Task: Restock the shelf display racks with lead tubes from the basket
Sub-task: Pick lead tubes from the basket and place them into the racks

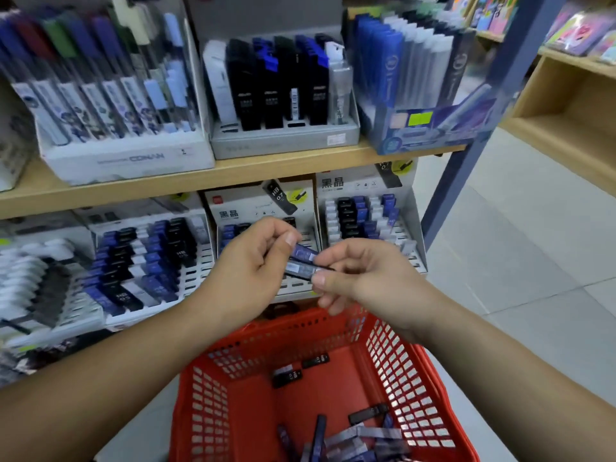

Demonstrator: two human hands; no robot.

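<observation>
Head view: pinched two lead tubes [305, 253] between both hands, above the red basket [386, 355]. Clamped the upper one in the fingers of the left hand [253, 261]; gripped the lower with the right hand [363, 278]. Held long axes running hand to hand, slightly tilted. Hovered just before the middle rack [263, 208], left hand probably nearer its slots. Looked slim, dark blue, pale-banded. Saw spare tubes [350, 438] loose in the basket.

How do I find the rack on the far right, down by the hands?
Find the wooden shelf board above the red basket. Beneath it, follow the white racks rightwards to the blue post. The last rack is yours: only it stands beside that post.
</observation>
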